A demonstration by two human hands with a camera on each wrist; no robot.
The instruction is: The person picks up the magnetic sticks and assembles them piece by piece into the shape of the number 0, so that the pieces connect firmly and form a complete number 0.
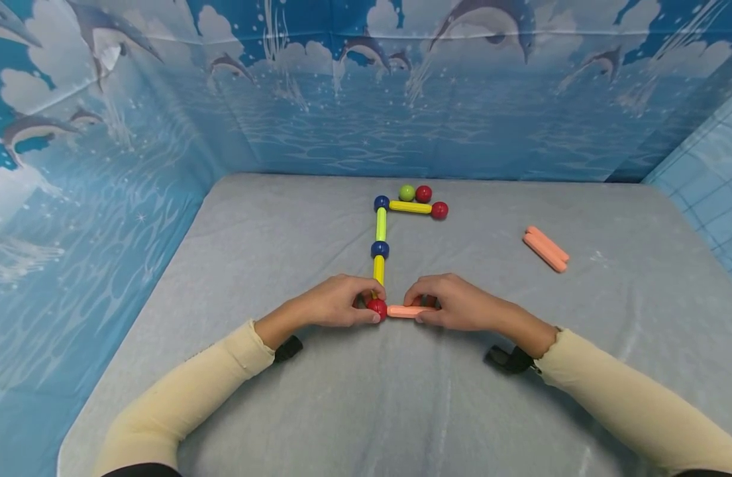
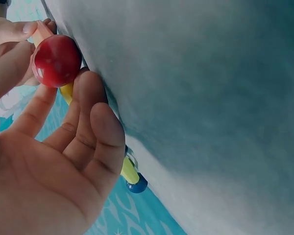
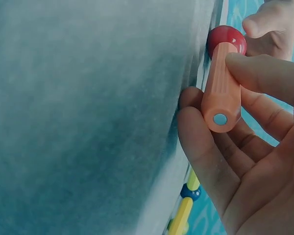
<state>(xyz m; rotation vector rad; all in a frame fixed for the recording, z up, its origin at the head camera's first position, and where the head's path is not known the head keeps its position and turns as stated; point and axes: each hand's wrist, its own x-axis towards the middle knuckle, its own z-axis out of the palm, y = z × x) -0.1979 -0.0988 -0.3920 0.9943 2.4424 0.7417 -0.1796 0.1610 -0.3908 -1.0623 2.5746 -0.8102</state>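
Observation:
My left hand (image 1: 337, 303) pinches a red ball (image 1: 377, 310) between thumb and fingers. In my right hand (image 1: 464, 303) an orange ridged rod (image 1: 403, 311) is held between thumb and fingers, its far end against the red ball. The right wrist view shows the rod's near end, with a small round disc (image 3: 220, 119) in it. From the red ball a yellow rod (image 1: 379, 268) runs away to a blue ball (image 1: 380, 250). Beyond come a lime rod (image 1: 381, 224), a second blue ball (image 1: 381, 203), a yellow rod (image 1: 410, 207) pointing right and another red ball (image 1: 440, 211).
A loose-looking green ball (image 1: 407, 193) and red ball (image 1: 424, 193) sit beside the chain's far end. Two orange rods (image 1: 546, 249) lie side by side at the right. A grey cloth (image 1: 270, 232) covers the table, and a blue dolphin-print curtain (image 1: 366, 132) hangs behind it.

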